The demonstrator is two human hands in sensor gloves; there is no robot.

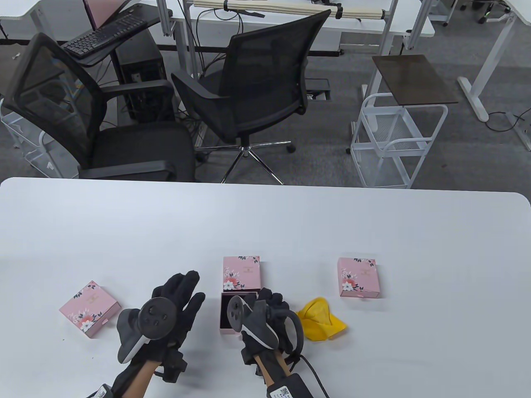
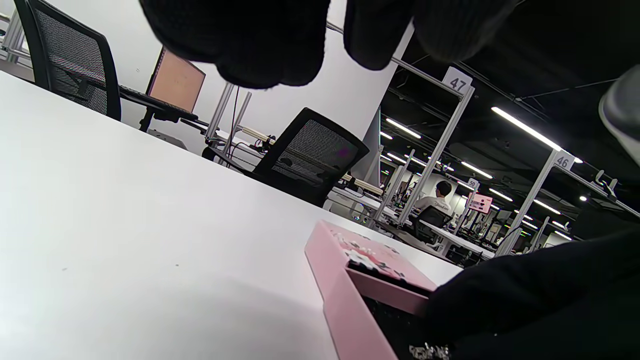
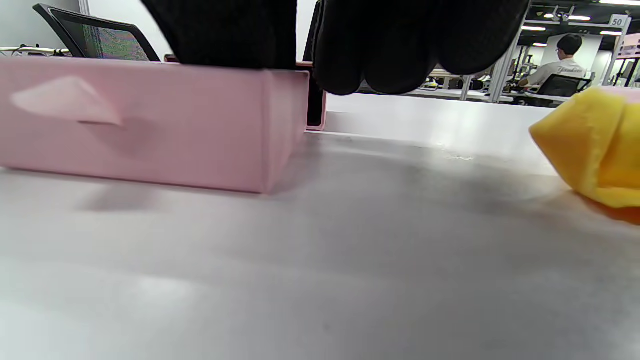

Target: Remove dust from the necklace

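pink box (image 3: 150, 125), yellow cloth (image 3: 595, 145), perhaps apart

Open box (image 1: 232, 313) centre, its sleeve (image 1: 241, 271) behind; cloth (image 1: 320, 319) right; closed boxes (image 1: 89, 307) (image 1: 359, 277) flanking.

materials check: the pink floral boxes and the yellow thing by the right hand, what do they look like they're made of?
Pink boxes, e.g. the left one and the open middle drawer: likely matte printed cardboard; crisp folded edges, flat walls, no gloss.
Yellow cloth: soft fabric, possibly microfibre; it lies crumpled in rounded folds with a dull surface. The weave is too small to confirm.
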